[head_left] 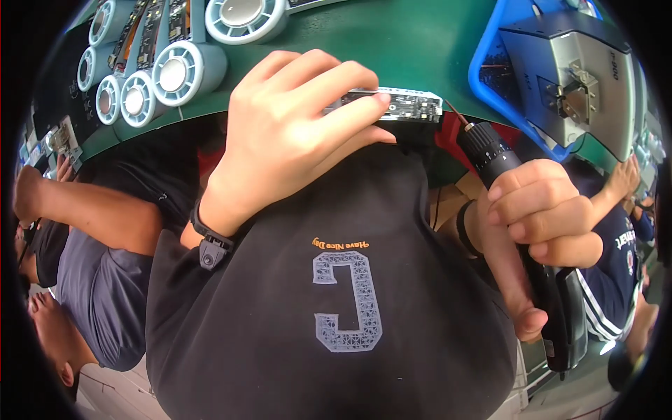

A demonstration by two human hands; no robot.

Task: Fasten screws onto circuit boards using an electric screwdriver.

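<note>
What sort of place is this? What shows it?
Likely an electronics assembly workshop: the right hand grips a black electric screwdriver, the left hand holds a narrow circuit board, and several light-blue round-headed housings lie on the green worktop.

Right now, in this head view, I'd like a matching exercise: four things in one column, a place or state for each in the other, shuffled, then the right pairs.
Things
1. Circuit board
2. Electric screwdriver
3. Blue tray
4. Round light-blue housings

Places or states
A. At the picture's upper right
B. Gripped in the person's right hand
C. Grouped at the upper left
D. Held by the person's left hand

Pairs: 1-D, 2-B, 3-A, 4-C
</note>
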